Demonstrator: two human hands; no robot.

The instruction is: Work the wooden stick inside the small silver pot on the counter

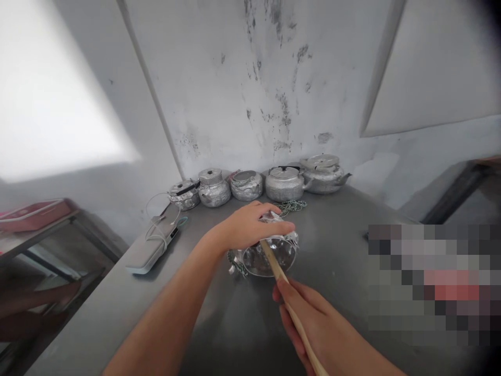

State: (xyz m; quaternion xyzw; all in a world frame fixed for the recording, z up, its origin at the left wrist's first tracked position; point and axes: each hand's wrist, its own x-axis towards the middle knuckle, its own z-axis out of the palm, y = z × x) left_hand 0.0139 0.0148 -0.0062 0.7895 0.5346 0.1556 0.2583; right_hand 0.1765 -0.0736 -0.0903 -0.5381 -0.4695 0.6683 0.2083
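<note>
My left hand (248, 225) is closed over the upper side of a small, shiny, dented metal pot (287, 254), which is tipped so that its round opening faces me. My right hand (307, 308) is wrapped around a long wooden handle (273, 261). The handle slants up and left, and its far end is at the pot's opening, close under my left hand. Whatever is at that end is hidden. A patterned cord (237, 263) lies against the pot's left side.
Several silvery kettles and pots, among them a lidded kettle (284, 185), line the wall. Green-and-white cord (291, 208) lies before them. A power bank (151, 248) with a white cable is on the metal table (219, 318). A pink basket (35, 215) stands left. Pixelation hides the right side.
</note>
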